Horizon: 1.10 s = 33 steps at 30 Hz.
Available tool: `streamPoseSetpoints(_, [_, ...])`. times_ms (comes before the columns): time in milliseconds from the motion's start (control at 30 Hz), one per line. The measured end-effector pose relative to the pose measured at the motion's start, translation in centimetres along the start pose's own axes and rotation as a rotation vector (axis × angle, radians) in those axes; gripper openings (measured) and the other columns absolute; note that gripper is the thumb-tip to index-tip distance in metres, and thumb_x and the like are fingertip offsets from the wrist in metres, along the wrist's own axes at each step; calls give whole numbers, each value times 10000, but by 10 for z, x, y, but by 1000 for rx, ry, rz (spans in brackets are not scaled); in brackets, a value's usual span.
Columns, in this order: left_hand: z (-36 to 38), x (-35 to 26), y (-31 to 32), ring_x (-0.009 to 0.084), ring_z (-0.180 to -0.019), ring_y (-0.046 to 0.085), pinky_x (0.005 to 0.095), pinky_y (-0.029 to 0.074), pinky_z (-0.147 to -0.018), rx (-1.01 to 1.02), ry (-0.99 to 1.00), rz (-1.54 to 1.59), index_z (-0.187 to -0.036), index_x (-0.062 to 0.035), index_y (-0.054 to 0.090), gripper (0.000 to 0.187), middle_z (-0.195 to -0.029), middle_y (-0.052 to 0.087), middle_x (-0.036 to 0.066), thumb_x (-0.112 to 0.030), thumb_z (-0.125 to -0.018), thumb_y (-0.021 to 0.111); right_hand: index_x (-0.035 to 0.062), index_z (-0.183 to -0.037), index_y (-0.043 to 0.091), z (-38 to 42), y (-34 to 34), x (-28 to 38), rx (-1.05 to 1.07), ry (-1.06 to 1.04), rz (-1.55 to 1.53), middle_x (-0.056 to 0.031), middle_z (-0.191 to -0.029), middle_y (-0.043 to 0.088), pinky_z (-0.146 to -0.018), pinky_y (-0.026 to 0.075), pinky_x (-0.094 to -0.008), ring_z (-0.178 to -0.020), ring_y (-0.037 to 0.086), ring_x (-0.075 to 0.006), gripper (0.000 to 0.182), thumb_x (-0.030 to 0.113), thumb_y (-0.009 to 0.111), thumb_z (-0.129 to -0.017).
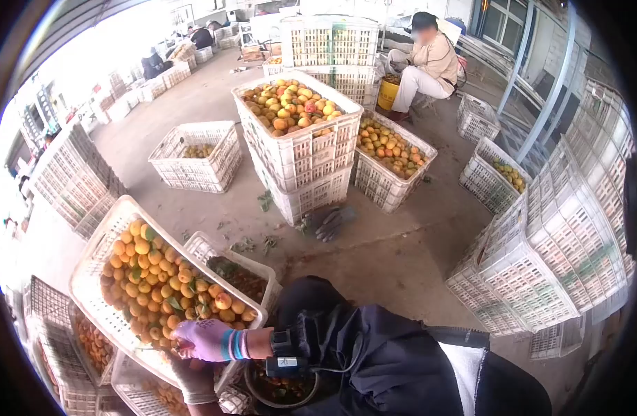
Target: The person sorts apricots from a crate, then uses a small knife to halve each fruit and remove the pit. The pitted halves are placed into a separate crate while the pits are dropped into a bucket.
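Observation:
My right hand [204,340], in a purple glove with a blue striped cuff, is closed at the lower edge of the apricots [159,277]. Just below it is my left hand [193,380] in a greyish glove, fingers curled up close to the right hand's fingertips. Whatever the fingers hold is too small or hidden to make out. The apricots, with some green leaves among them, fill a tilted white plastic crate [89,267]. Beneath my right forearm stands a round bucket [313,394] with leaves and dark bits inside.
Behind the full crate is a crate of leaves [238,274]. Stacked crates [301,152] topped with apricots stand ahead, and tall crate stacks [540,236] rise at right. Gloves [329,223] lie on the floor. A seated person [429,66] works by a yellow bucket [388,93].

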<state>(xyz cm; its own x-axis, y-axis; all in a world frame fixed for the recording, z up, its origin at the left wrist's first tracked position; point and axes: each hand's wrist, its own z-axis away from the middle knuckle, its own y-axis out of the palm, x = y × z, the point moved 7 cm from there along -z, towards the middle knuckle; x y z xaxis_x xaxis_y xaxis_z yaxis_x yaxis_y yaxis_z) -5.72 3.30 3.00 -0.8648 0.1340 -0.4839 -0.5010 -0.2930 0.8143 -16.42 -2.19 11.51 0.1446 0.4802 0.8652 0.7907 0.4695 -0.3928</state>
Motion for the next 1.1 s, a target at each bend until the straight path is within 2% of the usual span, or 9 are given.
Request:
streamPoseSetpoints(433, [3, -14, -37, 291, -1139, 556, 441, 502, -908, 60, 55, -302, -1401, -70, 382, 811, -1283, 523, 168, -709, -901, 377, 37, -934, 675, 4, 3, 9, 126, 151, -205, -112, -897, 667, -784, 504, -348, -840, 644, -280, 187, 161, 731, -806])
streamPoseSetpoints(500, [25, -8, 0, 239, -945, 617, 393, 530, -766, -246, 131, -289, -1234, -93, 532, 747, -1037, 627, 96, -733, -894, 351, 36, -882, 673, -5, 4, -8, -10, 120, -277, -150, -852, 665, -708, 502, -378, -800, 658, -287, 155, 168, 705, -806])
streamPoseSetpoints(533, [22, -10, -10, 260, -926, 606, 387, 511, -776, 77, -10, -240, -1208, -70, 522, 727, -978, 623, 102, -713, -896, 385, 51, -898, 685, -8, -10, -8, -104, 63, -142, -168, -853, 667, -700, 508, -371, -788, 663, -280, 188, 218, 718, -817])
streamPoseSetpoints(633, [41, -19, 8, 244, -705, 595, 356, 507, -636, -248, 103, -334, -1084, -58, 585, 718, -776, 604, 82, -719, -894, 379, 38, -839, 689, -14, -37, -2, -180, 119, -95, -141, -718, 670, -632, 514, -332, -662, 653, -227, 286, 318, 747, -819])
streamPoseSetpoints(700, [31, -22, -1, 246, -634, 599, 346, 519, -594, -102, 99, -315, -1089, -12, 578, 758, -716, 607, 118, -717, -892, 382, 28, -855, 695, -19, -16, -32, -58, 194, -305, -98, -664, 657, -606, 490, -329, -625, 630, -190, 287, 308, 753, -828])
streamPoseSetpoints(833, [20, -18, -15, 266, -737, 644, 349, 536, -628, 22, 34, -283, -1226, -26, 520, 848, -968, 651, 151, -774, -857, 368, 6, -934, 686, -20, 9, 7, 6, -81, -338, -92, -834, 686, -694, 513, -303, -722, 643, -170, 332, 300, 779, -810])
streamPoseSetpoints(900, [21, -25, -37, 260, -778, 655, 352, 538, -664, -289, 114, -427, -1323, -37, 459, 880, -1130, 615, 149, -776, -852, 381, -20, -1064, 663, -9, 28, -5, 184, 1, -167, -71, -1096, 667, -818, 496, -266, -926, 638, -156, 341, 130, 783, -783])
streamPoseSetpoints(1033, [44, -46, -11, 220, -766, 656, 323, 531, -657, -398, 212, -704, -1265, -43, 494, 745, -1077, 623, 140, -681, -881, 491, 8, -1001, 673, -14, 30, 4, 178, -5, -113, -91, -1064, 677, -790, 505, -273, -881, 645, -172, 256, 131, 771, -799])
streamPoseSetpoints(1100, [55, -79, 2, 139, -630, 576, 257, 470, -615, -283, 334, -909, -1100, -55, 557, 454, -747, 613, 66, -486, -979, 482, 45, -952, 681, -21, 26, -20, 90, 127, -313, -88, -821, 659, -685, 513, -314, -728, 639, -194, 277, 267, 767, -810])
